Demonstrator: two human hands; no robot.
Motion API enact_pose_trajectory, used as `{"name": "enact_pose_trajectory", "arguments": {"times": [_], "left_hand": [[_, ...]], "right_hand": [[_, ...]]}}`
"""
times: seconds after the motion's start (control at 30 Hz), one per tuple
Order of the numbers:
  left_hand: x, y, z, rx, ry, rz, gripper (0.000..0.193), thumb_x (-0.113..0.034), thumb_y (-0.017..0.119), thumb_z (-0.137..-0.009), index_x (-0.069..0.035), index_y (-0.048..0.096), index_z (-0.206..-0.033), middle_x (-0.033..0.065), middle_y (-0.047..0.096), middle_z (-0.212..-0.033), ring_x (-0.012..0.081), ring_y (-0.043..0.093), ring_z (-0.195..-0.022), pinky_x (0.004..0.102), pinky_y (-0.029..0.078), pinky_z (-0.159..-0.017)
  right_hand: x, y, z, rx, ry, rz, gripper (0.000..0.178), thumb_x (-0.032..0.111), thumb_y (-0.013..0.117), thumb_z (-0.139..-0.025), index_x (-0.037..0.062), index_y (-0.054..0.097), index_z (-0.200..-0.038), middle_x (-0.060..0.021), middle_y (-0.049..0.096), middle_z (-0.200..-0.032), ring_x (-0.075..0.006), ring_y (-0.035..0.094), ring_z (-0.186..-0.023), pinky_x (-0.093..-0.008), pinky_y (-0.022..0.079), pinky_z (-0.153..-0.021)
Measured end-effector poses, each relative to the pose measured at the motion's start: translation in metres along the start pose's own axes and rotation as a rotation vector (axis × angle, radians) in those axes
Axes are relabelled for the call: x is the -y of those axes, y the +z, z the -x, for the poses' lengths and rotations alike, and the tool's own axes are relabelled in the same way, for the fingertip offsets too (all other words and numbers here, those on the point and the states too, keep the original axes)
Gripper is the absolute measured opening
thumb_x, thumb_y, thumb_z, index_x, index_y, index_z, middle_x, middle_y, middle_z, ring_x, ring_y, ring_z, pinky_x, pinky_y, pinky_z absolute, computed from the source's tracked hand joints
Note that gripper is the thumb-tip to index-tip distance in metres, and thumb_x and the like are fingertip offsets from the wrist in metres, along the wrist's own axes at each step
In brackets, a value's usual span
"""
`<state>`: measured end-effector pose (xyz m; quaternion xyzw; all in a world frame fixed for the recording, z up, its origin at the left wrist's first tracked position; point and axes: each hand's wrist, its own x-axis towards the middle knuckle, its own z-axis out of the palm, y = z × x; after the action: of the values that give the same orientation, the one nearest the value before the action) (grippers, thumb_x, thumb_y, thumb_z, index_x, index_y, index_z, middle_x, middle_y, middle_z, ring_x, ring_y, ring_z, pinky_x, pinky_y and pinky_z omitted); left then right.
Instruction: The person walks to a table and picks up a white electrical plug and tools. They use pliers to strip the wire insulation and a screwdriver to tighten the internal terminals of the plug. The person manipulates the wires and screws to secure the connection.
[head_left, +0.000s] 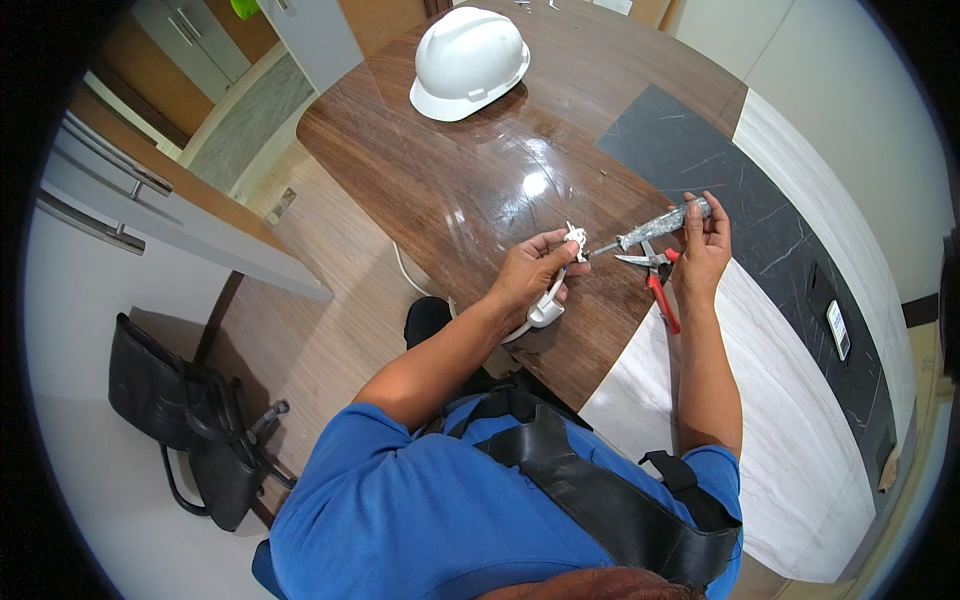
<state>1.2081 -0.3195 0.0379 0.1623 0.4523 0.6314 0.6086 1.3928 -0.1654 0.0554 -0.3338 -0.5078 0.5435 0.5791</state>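
Observation:
My left hand (535, 270) pinches a small white electrical fitting (576, 238), which looks like the inside of a plug. A white plug cover (545, 312) hangs just below those fingers on a white cable (517, 333). Closed round the handle of a screwdriver (650, 229) is my right hand (703, 250). The screwdriver's shaft points left, its tip at or very near the fitting; exact contact is too small to make out. Red-handled pliers (660, 288) lie beside my right hand, with their jaws spread.
A white hard hat (468, 62) rests at the far side of the brown wooden table (400, 150). A phone (838, 330) lies on the dark strip at the right. The cable (405, 268) trails off the table's left edge. A black chair (190, 410) stands at left.

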Motion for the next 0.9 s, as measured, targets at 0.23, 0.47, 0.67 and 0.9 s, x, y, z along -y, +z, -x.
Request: {"name": "enact_pose_trajectory", "arguments": {"times": [0.23, 0.47, 0.67, 0.9], "left_hand": [[0.002, -0.003, -0.003, 0.007, 0.006, 0.000, 0.048, -0.020, 0.072, -0.091, 0.001, 0.051, -0.129, 0.0131, 0.066, -0.106, 0.0189, 0.070, -0.091, 0.0229, 0.055, -0.044], [0.001, -0.002, -0.002, 0.007, -0.003, 0.000, 0.048, -0.020, 0.072, -0.091, 0.001, 0.051, -0.129, 0.0134, 0.066, -0.107, 0.0201, 0.070, -0.092, 0.0235, 0.055, -0.043], [0.000, -0.001, -0.001, 0.011, -0.009, 0.006, 0.048, -0.020, 0.071, -0.091, 0.001, 0.050, -0.129, 0.0131, 0.066, -0.106, 0.0192, 0.070, -0.090, 0.0234, 0.054, -0.043], [0.001, -0.001, -0.002, -0.007, 0.003, -0.009, 0.048, -0.019, 0.069, -0.093, 0.001, 0.048, -0.131, 0.0133, 0.066, -0.106, 0.0168, 0.070, -0.088, 0.0231, 0.053, -0.043]], "right_hand": [[-0.001, 0.001, 0.000, 0.001, -0.001, -0.030, 0.041, 0.017, 0.064, -0.097, -0.0005, 0.049, -0.130, -0.0142, 0.064, -0.118, -0.0143, 0.064, -0.097, -0.0293, 0.057, -0.082], [0.001, 0.001, 0.001, 0.000, 0.004, -0.003, 0.040, 0.017, 0.064, -0.097, -0.0005, 0.048, -0.130, -0.0147, 0.064, -0.119, -0.0160, 0.064, -0.100, -0.0309, 0.057, -0.083], [0.000, -0.001, 0.001, 0.020, 0.003, -0.023, 0.040, 0.016, 0.064, -0.097, -0.0002, 0.048, -0.130, -0.0158, 0.063, -0.121, -0.0184, 0.064, -0.102, -0.0327, 0.057, -0.085], [0.013, 0.006, 0.004, 0.151, -0.043, -0.182, 0.039, 0.015, 0.063, -0.097, 0.0013, 0.049, -0.130, -0.0174, 0.059, -0.126, -0.0237, 0.065, -0.108, -0.0342, 0.057, -0.088]]}}
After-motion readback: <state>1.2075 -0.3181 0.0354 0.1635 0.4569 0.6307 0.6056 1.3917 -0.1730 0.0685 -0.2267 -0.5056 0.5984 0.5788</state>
